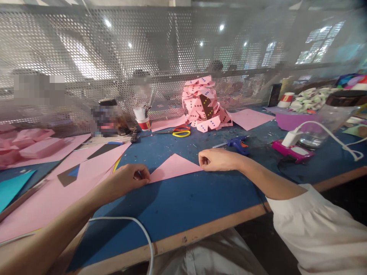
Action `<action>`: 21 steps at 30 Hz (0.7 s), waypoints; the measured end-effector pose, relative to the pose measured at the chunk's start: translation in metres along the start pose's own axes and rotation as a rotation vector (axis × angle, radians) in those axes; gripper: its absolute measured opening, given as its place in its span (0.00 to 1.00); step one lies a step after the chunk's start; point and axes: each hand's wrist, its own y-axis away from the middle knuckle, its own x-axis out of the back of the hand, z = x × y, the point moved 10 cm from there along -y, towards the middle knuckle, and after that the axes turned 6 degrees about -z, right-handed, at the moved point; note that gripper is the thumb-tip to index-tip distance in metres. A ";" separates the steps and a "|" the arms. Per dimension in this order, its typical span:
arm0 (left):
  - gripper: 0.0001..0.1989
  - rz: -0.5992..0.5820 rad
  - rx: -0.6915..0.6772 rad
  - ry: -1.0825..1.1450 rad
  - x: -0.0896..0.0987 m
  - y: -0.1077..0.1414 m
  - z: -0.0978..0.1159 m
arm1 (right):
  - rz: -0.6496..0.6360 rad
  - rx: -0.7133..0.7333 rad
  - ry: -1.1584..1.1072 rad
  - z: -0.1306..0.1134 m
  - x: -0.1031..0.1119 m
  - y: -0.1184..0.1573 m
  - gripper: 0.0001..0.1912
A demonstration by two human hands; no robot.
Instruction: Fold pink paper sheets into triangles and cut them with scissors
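A pink sheet of paper [174,168], folded into a triangle, lies on the blue tabletop [183,206] with its long edge towards me. My left hand [133,176] has its fingers closed at the paper's left corner. At the right corner, the fingertips of my right hand [215,159] pinch the paper. Just behind my right hand lies a blue glue gun [237,144]. Scissors with red and yellow handles [181,132] rest farther back, beyond the triangle's tip.
A heap of folded pink pieces with dots [200,101] stands at the back. Large pink sheets [57,194] cover the left side. On the right are a magenta power strip [292,152] and a clear jar [327,122]. A white cable [143,225] crosses the front edge.
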 end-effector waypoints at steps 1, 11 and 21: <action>0.08 -0.015 -0.001 -0.012 0.000 0.000 0.000 | -0.006 0.005 -0.003 0.001 0.000 0.000 0.04; 0.09 -0.084 0.033 -0.091 0.004 0.000 -0.013 | -0.041 -0.024 -0.005 0.007 0.001 0.003 0.05; 0.07 -0.144 0.008 -0.077 0.008 0.006 -0.014 | -0.081 0.003 -0.002 0.012 0.000 0.003 0.06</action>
